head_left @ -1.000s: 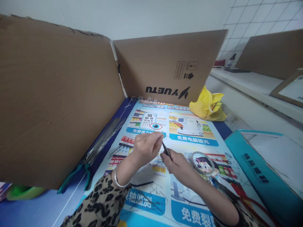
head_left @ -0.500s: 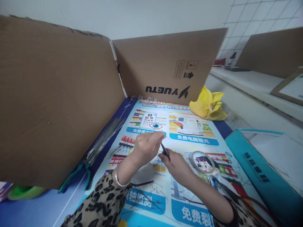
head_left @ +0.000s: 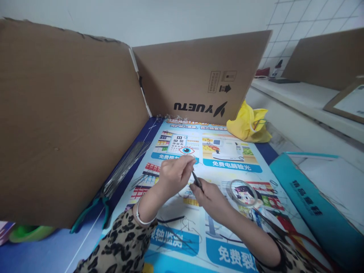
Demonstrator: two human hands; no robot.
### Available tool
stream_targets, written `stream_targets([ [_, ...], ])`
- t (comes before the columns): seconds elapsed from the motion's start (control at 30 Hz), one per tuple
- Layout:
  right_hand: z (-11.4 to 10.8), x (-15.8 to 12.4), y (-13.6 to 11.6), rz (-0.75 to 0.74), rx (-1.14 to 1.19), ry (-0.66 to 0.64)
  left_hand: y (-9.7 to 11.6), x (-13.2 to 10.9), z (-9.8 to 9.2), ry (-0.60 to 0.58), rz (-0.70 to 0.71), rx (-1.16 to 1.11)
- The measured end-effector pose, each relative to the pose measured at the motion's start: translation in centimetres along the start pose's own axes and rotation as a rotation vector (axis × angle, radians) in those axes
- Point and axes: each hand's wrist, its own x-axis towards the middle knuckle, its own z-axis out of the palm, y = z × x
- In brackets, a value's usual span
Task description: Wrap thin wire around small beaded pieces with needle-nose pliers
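My left hand (head_left: 175,175) is closed in a pinch above the middle of a printed poster (head_left: 196,172). Whatever its fingertips hold is too small or hidden to make out. In my right hand (head_left: 213,198) is a slim dark pointed tool (head_left: 196,179), gripped between thumb and fingers. The tool's tip points up and left and meets the left fingertips, or nearly so; I cannot tell if they touch. Thin wire pieces (head_left: 184,227) and a short black strip (head_left: 171,219) lie on the poster below the hands.
Left of the poster lie a bundle of thin metal wires (head_left: 125,172) and teal-handled pliers (head_left: 87,215). To the right are a tape roll (head_left: 232,194), red-handled scissors (head_left: 308,240), a teal box (head_left: 298,201) and a yellow bag (head_left: 248,127). Cardboard panels (head_left: 182,72) stand left and behind.
The view has shifted slightly. Both hands keep nearly the same pose, with the left hand a little lower and closer to the tool's tip.
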Motion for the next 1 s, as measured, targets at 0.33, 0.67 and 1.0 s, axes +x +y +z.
stream_targets([
  [0.33, -0.05, 0.09, 0.26, 0.008, 0.042, 0.011, 0.06, 0.08, -0.03, 0.001, 0.008, 0.057],
  [0.67, -0.14, 0.12, 0.19, 0.042, 0.086, -0.004, -0.22, 0.03, 0.16, -0.028, 0.027, 0.028],
  [1.0, 0.17, 0.0, 0.38, 0.02, 0.108, -0.01, -0.46, -0.2, 0.28, -0.028, 0.028, 0.056],
])
